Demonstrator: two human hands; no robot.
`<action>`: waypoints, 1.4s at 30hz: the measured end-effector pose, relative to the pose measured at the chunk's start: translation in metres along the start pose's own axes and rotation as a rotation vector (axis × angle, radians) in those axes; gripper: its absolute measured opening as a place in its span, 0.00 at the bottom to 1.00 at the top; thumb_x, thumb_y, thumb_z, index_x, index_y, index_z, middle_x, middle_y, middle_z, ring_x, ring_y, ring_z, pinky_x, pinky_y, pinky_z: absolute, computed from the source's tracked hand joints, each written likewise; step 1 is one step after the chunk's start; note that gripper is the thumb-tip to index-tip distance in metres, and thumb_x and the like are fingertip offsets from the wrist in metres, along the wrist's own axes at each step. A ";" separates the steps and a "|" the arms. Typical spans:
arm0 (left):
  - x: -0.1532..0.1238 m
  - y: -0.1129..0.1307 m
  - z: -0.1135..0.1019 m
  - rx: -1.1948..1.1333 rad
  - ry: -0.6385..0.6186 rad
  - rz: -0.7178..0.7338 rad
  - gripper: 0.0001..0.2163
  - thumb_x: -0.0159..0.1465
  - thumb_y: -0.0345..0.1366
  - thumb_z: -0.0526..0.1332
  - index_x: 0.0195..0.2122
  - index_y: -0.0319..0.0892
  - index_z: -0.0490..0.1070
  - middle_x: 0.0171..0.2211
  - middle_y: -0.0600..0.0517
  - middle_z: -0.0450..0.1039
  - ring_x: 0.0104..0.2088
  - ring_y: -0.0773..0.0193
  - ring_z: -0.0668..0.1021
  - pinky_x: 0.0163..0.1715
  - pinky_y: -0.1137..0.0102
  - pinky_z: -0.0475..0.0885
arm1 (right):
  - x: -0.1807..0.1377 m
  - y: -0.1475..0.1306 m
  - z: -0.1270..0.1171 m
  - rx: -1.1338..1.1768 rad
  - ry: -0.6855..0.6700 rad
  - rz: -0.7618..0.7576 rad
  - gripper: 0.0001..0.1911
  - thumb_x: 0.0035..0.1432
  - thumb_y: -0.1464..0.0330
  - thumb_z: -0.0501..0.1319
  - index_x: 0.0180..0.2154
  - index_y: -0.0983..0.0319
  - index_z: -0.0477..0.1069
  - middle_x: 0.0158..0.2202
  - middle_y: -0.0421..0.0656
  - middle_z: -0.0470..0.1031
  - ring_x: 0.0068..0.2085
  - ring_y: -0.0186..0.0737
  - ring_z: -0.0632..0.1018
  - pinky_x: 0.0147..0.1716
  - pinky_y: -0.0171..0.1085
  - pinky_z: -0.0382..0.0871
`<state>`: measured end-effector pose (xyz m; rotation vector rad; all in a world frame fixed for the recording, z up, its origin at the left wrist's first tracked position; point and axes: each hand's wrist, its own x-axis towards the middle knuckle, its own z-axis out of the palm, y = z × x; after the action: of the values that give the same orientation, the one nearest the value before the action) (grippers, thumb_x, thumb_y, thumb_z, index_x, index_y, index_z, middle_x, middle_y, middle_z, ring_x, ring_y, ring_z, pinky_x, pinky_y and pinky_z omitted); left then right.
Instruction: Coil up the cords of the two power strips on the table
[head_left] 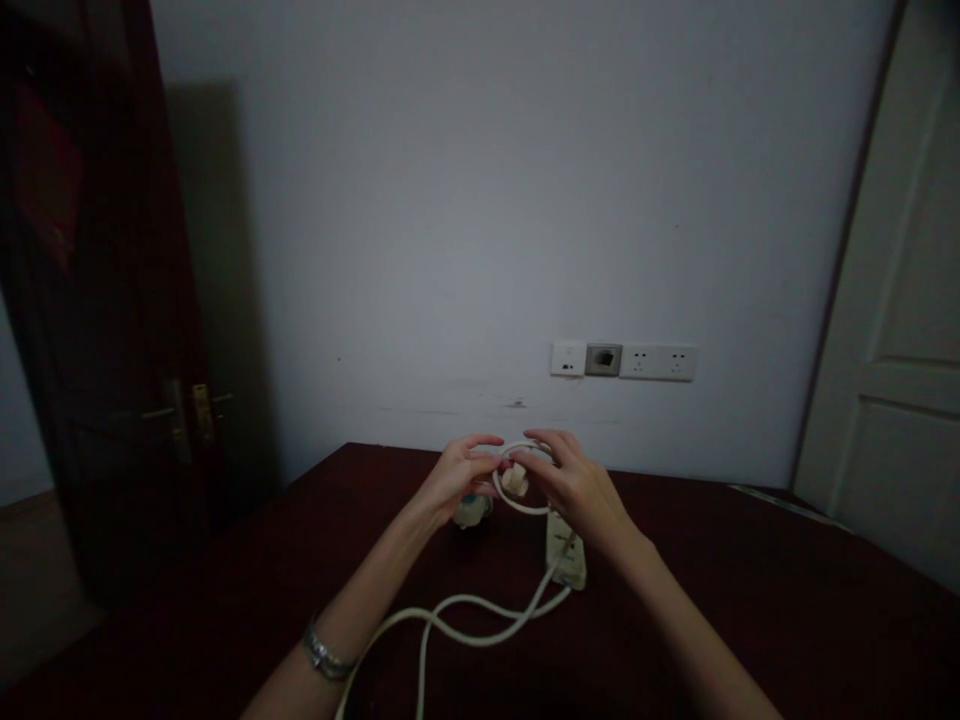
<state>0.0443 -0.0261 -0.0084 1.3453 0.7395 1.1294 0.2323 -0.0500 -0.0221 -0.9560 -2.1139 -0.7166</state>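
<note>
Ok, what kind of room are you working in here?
Probably a room in a home or a hotel: a dark wooden table against a plain wall with a strip of wall sockets, a dark wooden door on one side and a white door on the other.

Smooth plastic-looking white cable (pixel 480 628); dark, seemingly wooden table (pixel 750 600).

Arms: we see both bare, no sleeves.
Left wrist: we see a silver metal bracelet (pixel 326 655).
Hands: we see no gloves.
</note>
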 end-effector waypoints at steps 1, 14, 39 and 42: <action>0.001 -0.001 -0.002 0.063 -0.019 -0.004 0.17 0.50 0.34 0.66 0.41 0.37 0.68 0.31 0.47 0.75 0.26 0.65 0.77 0.23 0.72 0.71 | 0.000 0.002 0.000 0.012 -0.005 -0.007 0.20 0.57 0.74 0.54 0.50 0.54 0.68 0.51 0.49 0.67 0.50 0.47 0.67 0.35 0.38 0.71; 0.009 -0.006 -0.013 0.464 -0.170 0.062 0.11 0.54 0.39 0.62 0.28 0.35 0.73 0.17 0.54 0.67 0.18 0.72 0.68 0.19 0.77 0.61 | -0.001 0.015 -0.003 0.390 -0.140 0.084 0.12 0.61 0.70 0.51 0.45 0.59 0.67 0.43 0.46 0.74 0.43 0.39 0.74 0.46 0.42 0.65; -0.008 -0.036 0.039 -0.724 -0.381 0.001 0.16 0.53 0.39 0.54 0.41 0.39 0.67 0.34 0.45 0.72 0.33 0.58 0.75 0.41 0.61 0.65 | 0.016 -0.023 0.009 1.424 0.251 0.819 0.20 0.49 0.55 0.61 0.39 0.61 0.64 0.44 0.48 0.74 0.35 0.38 0.76 0.31 0.35 0.68; -0.009 -0.032 0.045 -0.757 -0.329 -0.013 0.18 0.54 0.47 0.55 0.40 0.40 0.66 0.33 0.46 0.71 0.33 0.58 0.75 0.38 0.63 0.66 | 0.019 -0.025 0.002 1.270 0.333 0.813 0.18 0.47 0.56 0.62 0.35 0.63 0.67 0.35 0.45 0.75 0.33 0.38 0.74 0.33 0.35 0.67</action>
<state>0.0892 -0.0472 -0.0349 0.8365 0.0492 0.9949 0.2027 -0.0552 -0.0135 -0.7214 -1.2428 0.7677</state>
